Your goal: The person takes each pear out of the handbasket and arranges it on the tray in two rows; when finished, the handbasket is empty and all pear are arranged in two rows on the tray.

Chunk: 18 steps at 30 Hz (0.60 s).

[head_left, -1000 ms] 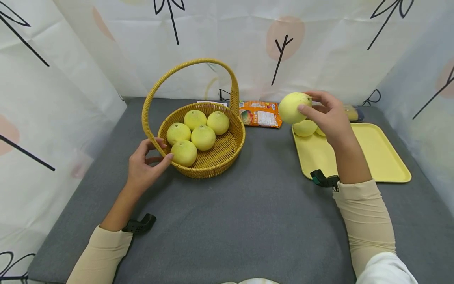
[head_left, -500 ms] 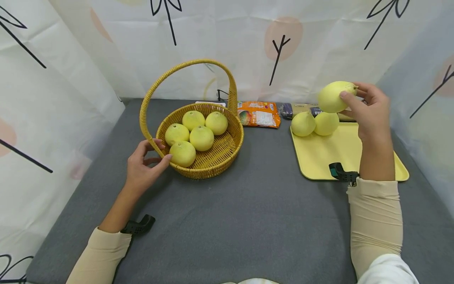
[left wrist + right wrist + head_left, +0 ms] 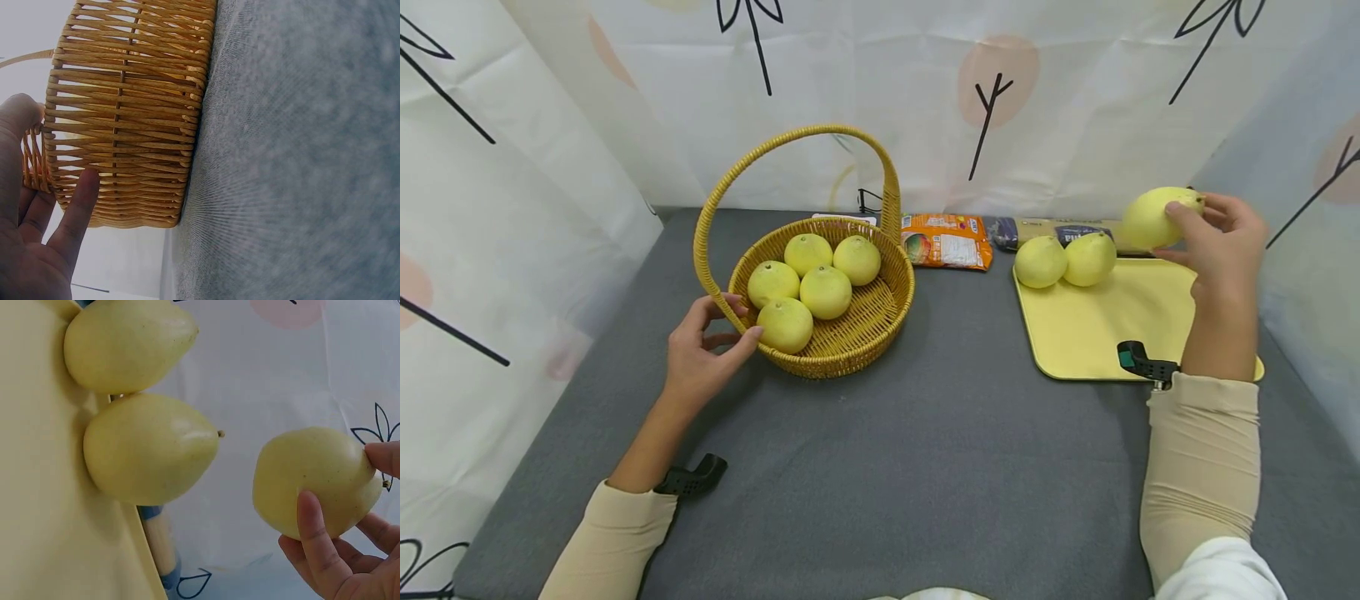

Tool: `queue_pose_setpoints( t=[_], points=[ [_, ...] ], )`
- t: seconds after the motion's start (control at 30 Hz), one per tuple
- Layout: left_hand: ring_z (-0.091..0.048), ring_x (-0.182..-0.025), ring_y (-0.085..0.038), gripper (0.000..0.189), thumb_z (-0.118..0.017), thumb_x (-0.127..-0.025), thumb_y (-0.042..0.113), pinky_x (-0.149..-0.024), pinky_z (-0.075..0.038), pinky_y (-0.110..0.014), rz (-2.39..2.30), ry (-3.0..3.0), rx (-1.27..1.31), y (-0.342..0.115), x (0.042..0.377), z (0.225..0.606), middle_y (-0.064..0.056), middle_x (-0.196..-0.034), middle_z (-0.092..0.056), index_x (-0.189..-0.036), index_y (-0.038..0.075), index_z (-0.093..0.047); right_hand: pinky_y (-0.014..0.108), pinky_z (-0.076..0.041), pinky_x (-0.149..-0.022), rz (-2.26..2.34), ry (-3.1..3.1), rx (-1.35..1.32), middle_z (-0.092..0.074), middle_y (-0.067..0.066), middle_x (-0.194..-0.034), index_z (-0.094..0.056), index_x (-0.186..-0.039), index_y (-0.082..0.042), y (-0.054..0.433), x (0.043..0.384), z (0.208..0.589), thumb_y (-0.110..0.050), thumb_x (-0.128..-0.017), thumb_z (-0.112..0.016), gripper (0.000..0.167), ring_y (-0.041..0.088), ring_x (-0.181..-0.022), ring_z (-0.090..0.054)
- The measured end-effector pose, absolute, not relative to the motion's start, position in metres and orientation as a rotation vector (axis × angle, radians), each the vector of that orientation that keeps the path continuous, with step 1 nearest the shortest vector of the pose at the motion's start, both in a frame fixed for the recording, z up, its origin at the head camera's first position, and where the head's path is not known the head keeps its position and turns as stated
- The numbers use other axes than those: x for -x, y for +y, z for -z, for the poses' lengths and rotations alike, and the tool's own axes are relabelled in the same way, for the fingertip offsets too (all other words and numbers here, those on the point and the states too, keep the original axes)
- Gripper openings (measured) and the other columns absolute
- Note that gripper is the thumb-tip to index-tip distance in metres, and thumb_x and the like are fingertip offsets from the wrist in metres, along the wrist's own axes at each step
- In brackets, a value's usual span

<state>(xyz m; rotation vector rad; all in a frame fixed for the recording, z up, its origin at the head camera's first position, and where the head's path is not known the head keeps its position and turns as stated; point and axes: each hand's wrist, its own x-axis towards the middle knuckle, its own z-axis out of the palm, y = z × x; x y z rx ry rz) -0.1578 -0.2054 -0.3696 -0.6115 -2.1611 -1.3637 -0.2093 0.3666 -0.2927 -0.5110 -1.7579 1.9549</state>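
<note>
My left hand point(image 3: 703, 346) holds the basket point(image 3: 827, 365), five pears point(image 3: 826, 292) seem left, my right hand point(image 3: 1223, 237) grips another pear point(image 3: 1152, 219), the tray point(image 3: 1086, 329) has two point(image 3: 1090, 259).

- No words can be read for sure.
- The orange packet point(image 3: 946, 242) has tiny print, and more on its white patch point(image 3: 962, 251), all too small to read.
- The long tan packet point(image 3: 1036, 230) has blurry letters on a dark patch.
</note>
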Motion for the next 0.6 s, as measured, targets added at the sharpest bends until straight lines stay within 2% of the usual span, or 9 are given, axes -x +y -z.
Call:
queue_pose_setpoints(
  t=[0.23, 0.37, 0.5, 0.6],
  points=[
    [-0.062, -0.097, -0.023, 0.042, -0.073, -0.076, -0.018, -0.071, -0.057, -0.018, 1.367, -2.155, 0.616, -0.206, 0.159, 0.371, -0.028, -0.108, -0.061, -0.114, -0.017, -0.056, 0.023, -0.059, -0.056, -1.889, -1.886, 0.724, -0.047, -0.002, -0.115, -0.050, -0.145, -0.010, 0.384, 0.216, 0.312, -0.021, -0.084, -0.082, 0.069, 0.008, -0.099, -0.056],
    [-0.062, -0.097, -0.022, 0.042, -0.073, -0.076, -0.017, -0.070, -0.057, -0.019, 1.363, -2.156, 0.624, -0.206, 0.159, 0.371, -0.028, -0.108, -0.061, -0.114, -0.018, -0.055, 0.023, -0.059, -0.059, -1.861, -1.986, 0.813, -0.046, -0.005, -0.116, -0.040, -0.153, -0.008, 0.392, 0.220, 0.326, -0.026, -0.084, -0.081, 0.082, 0.006, -0.096, -0.057],
    [-0.062, -0.097, -0.023, 0.042, -0.073, -0.077, -0.017, -0.070, -0.058, -0.019, 1.365, -2.158, 0.621, -0.206, 0.159, 0.370, -0.030, -0.108, -0.060, -0.114, -0.018, -0.055, 0.023, -0.060, -0.063, -1.849, -2.070, 0.867, -0.045, -0.006, -0.115, -0.038, -0.154, -0.008, 0.397, 0.224, 0.336, -0.028, -0.086, -0.079, 0.082, 0.004, -0.093, -0.055],
    [-0.062, -0.096, -0.024, 0.042, -0.073, -0.076, -0.018, -0.070, -0.057, -0.018, 1.372, -2.149, 0.618, -0.205, 0.159, 0.370, -0.030, -0.107, -0.060, -0.114, -0.018, -0.055, 0.023, -0.060, -0.064, -1.827, -2.122, 0.893, -0.044, -0.005, -0.112, -0.043, -0.151, -0.010, 0.398, 0.226, 0.342, -0.030, -0.086, -0.079, 0.078, 0.004, -0.087, -0.055]
  ],
)
